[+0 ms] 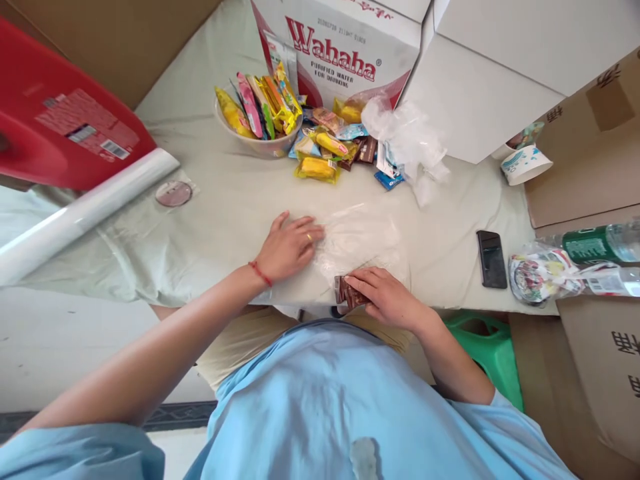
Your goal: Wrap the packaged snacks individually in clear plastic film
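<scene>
My left hand [290,245] lies palm down on the pale tablecloth [210,220], its fingers curled on the left edge of a clear plastic bag [367,237]. A red string sits on that wrist. My right hand [385,295] rests at the table's near edge, fingers closed on a brown wrapped snack [344,292] that lies at the bag's near end. Farther back a bowl [260,143] holds several bright snack packets, and loose packets [327,150] lie beside it.
A Wahaha carton [345,47] and white boxes [480,87] stand behind. Crumpled clear bags [407,143], a paper cup [525,163], a black phone [491,259], a water bottle [600,243], a white film roll [85,213], a red plastic object [55,113], a green stool [490,347].
</scene>
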`<act>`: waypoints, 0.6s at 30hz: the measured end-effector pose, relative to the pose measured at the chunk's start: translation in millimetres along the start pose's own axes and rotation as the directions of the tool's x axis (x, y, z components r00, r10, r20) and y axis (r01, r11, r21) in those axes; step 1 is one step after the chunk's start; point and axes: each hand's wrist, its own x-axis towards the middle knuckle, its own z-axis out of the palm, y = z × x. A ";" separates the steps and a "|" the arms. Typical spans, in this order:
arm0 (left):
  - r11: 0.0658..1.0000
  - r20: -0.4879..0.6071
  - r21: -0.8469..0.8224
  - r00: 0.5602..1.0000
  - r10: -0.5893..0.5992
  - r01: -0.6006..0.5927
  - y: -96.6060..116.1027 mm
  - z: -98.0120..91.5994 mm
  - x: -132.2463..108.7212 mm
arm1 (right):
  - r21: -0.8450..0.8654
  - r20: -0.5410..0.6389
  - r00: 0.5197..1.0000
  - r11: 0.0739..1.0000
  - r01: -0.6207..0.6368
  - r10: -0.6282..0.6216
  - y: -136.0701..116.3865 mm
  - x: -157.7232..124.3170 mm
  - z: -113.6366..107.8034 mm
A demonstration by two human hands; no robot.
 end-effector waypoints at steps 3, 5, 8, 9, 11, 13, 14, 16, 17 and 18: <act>0.987 0.023 -0.083 0.990 -0.138 0.139 -2.2 -1.9 14.2 | 0.033 0.098 0.993 0.997 0.068 -0.071 -10.8 -1.9 -3.4; 0.977 0.047 -0.095 0.981 -0.188 0.192 2.5 -3.0 21.0 | 0.046 0.168 0.980 0.994 0.099 -0.105 -17.7 -3.0 -4.5; 0.976 0.126 -0.009 0.969 -0.214 0.216 14.0 -3.9 24.5 | 0.080 0.180 0.974 0.989 0.127 -0.140 -21.9 -5.9 -10.7; 0.979 0.164 0.026 0.965 -0.206 0.204 16.7 -4.3 24.1 | 0.102 0.148 0.978 0.986 0.135 -0.149 -21.2 -7.2 -15.5; 0.984 0.245 0.060 0.954 -0.175 0.165 18.4 -6.0 21.8 | 0.139 0.038 0.989 0.981 0.134 -0.140 -17.0 -8.8 -29.7; 0.989 0.307 0.051 0.940 -0.148 0.139 15.7 -8.7 19.0 | 0.125 -0.094 0.993 0.988 0.087 -0.075 -10.3 -5.7 -46.5; 0.991 0.330 0.041 0.934 -0.136 0.130 13.5 -10.2 17.9 | 0.097 -0.151 0.988 0.994 0.046 -0.031 -6.5 -1.4 -54.0; 0.992 0.361 0.033 0.925 -0.122 0.118 9.6 -13.0 16.8 | 0.029 -0.215 0.976 0.999 -0.035 0.041 0.9 14.1 -63.1; 0.993 0.371 0.036 0.921 -0.119 0.114 8.3 -14.0 16.8 | -0.004 -0.218 0.974 0.998 -0.065 0.063 4.2 24.7 -63.9; 0.993 0.378 0.042 0.918 -0.119 0.111 7.5 -14.6 16.9 | -0.033 -0.199 0.977 0.996 -0.085 0.077 7.2 36.4 -62.1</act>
